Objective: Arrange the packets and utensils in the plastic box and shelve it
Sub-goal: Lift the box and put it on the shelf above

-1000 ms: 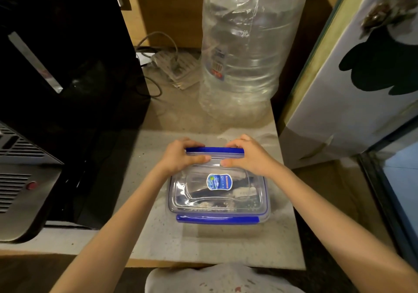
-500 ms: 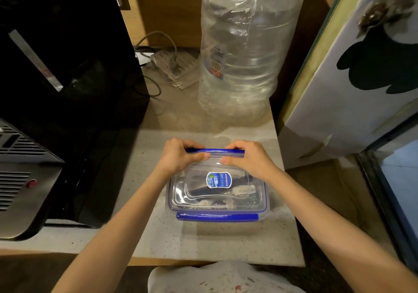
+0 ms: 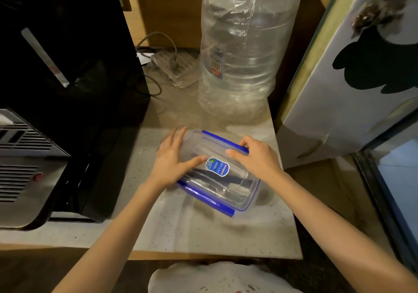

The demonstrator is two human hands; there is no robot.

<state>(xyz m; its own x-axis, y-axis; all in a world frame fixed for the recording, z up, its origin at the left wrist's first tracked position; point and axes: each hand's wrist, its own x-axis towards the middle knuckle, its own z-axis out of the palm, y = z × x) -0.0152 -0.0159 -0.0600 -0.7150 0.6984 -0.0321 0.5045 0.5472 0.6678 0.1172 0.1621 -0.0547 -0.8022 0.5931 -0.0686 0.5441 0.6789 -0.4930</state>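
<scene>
A clear plastic box with blue lid clips and a blue oval sticker sits on the speckled shelf, turned at an angle. Its lid is on. Dark utensils and pale packets show blurrily through the lid. My left hand lies flat on the box's left end, fingers spread, thumb on the lid. My right hand grips the far right edge at the blue clip, fingers curled over it.
A big clear water bottle stands just behind the box. A black appliance fills the left side. A power strip with cables lies at the back. A white panel borders the right.
The box has been turned clockwise from square to angled. My left hand left the far clip and went flat on the left end. My right hand stayed on the far edge.
</scene>
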